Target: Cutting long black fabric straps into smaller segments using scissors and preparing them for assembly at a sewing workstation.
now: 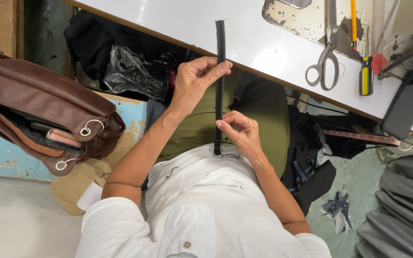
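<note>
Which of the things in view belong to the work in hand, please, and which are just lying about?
In hand:
- black strip
- left hand, pinching it higher up
- right hand, pinching it lower down

Lying about:
- scissors
- screwdriver
- tape measure
- brown bag

The strip (220,71) pinched between the left hand (194,81) and right hand (242,134) is plain black; the shirt (201,205) is white, the trousers (259,110) olive green, the table (225,28) white, the bag (39,110) glossy brown, the screwdriver (365,76) yellow and black, the scissors (328,52) grey steel, the cloth (400,210) pleated grey
</note>
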